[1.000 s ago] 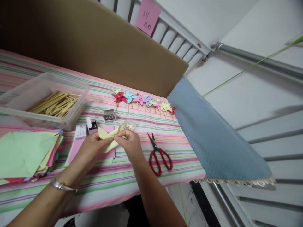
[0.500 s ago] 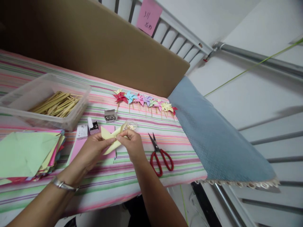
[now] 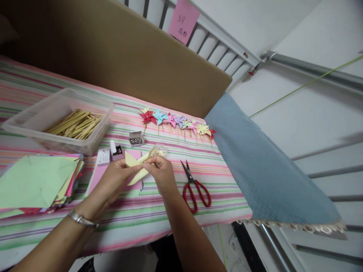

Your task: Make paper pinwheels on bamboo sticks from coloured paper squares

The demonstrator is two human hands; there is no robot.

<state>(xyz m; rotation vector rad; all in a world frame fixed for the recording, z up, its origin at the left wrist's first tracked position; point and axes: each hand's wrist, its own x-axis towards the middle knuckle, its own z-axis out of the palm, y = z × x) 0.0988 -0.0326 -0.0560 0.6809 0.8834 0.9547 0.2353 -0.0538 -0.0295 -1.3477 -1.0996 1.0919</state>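
Observation:
Between my two hands is a pale yellow paper pinwheel [image 3: 138, 174], its corners folded in toward the middle. My left hand [image 3: 117, 176] pinches it from the left, thumb near its centre. From the right, my right hand [image 3: 161, 172] presses thumb and fingers at the same centre; whatever small piece may be under the fingertips is hidden. Beneath them lie sheets of pink paper [image 3: 98, 180]. Just behind the right hand stands a small clear round dish [image 3: 162, 150] with tiny pale pieces. Red-handled scissors [image 3: 195, 187] lie partly open to the right.
Finished pinwheels on sticks [image 3: 180, 121] line the back by a cardboard panel [image 3: 127, 56]. A clear plastic bin [image 3: 98, 141] holds wooden sticks. Coloured paper squares [image 3: 36, 181] are stacked at left. Small boxes of pins [image 3: 136, 139], [image 3: 116, 151] and a white box [image 3: 103, 156] stand mid-table.
The whole view has shifted slightly, so things appear a little further right. Both hands keep their pinch on the yellow paper pinwheel, with hardly any movement.

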